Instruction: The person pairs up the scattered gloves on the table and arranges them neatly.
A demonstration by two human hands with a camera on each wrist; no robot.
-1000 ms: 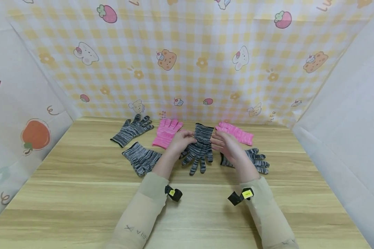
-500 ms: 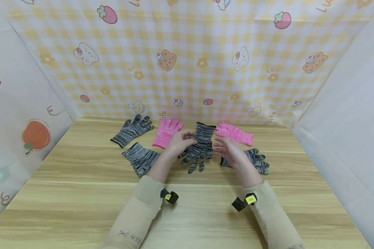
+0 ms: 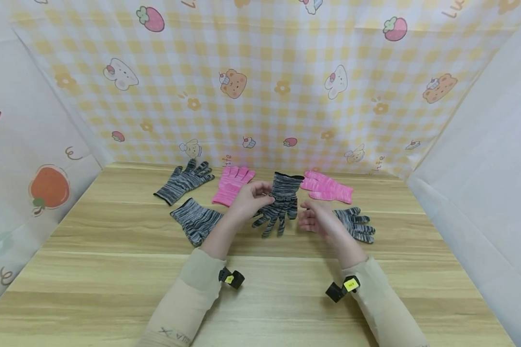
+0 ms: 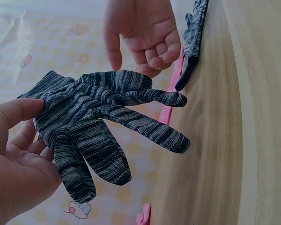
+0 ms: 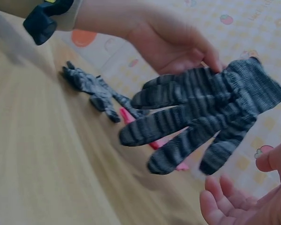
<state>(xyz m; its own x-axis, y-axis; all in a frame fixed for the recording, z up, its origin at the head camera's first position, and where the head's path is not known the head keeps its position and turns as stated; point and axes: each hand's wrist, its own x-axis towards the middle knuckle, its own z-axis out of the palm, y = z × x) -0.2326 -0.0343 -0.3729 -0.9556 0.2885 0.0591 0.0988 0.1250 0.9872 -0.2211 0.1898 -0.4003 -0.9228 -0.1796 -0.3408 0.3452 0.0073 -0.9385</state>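
Observation:
A grey-and-black striped knit glove (image 3: pixel 282 205) hangs cuff up, fingers down, above the table. My left hand (image 3: pixel 248 198) pinches it near the base of the cuff, thumb in front, as the left wrist view shows; its spread glove fingers (image 4: pixel 154 129) point toward the table there. My right hand (image 3: pixel 319 219) is just right of the glove, apart from it, with fingers loosely curled and nothing in them. In the right wrist view that hand (image 5: pixel 253 201) lies below the cuff. Behind my right hand a second striped glove (image 3: pixel 357 225) lies partly hidden.
On the wooden table (image 3: pixel 278 299) a striped glove (image 3: pixel 185 181) lies at the back left, another (image 3: pixel 196 220) partly under my left forearm. One pink glove (image 3: pixel 233 185) is behind my left hand, another pink glove (image 3: pixel 327 186) at the back right. A checked cloth (image 3: pixel 260 111) rises behind.
My right hand has drawn away from the held glove, down and toward me. My left hand keeps its pinch, and the cuff has swung slightly to the right.

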